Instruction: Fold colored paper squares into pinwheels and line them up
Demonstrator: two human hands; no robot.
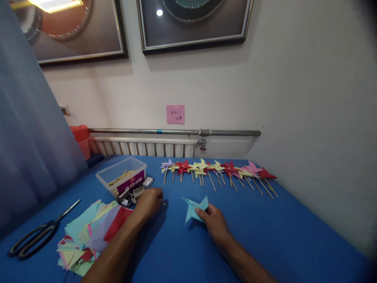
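Observation:
A light-blue paper pinwheel with folded blades is pinched between the thumb and fingers of my right hand, above the blue tabletop. My left hand has its fingers curled together beside some small open boxes; what it holds, if anything, is hidden. A tiny pale speck lies on the cloth just right of that hand. Under my left forearm, partly covered by it, spreads a pile of coloured paper pieces.
A clear plastic box holds thin wooden sticks. Black-handled scissors lie at the left. Several finished pinwheels on sticks form a row along the back. Behind them runs a metal pipe; a blue curtain hangs at the left.

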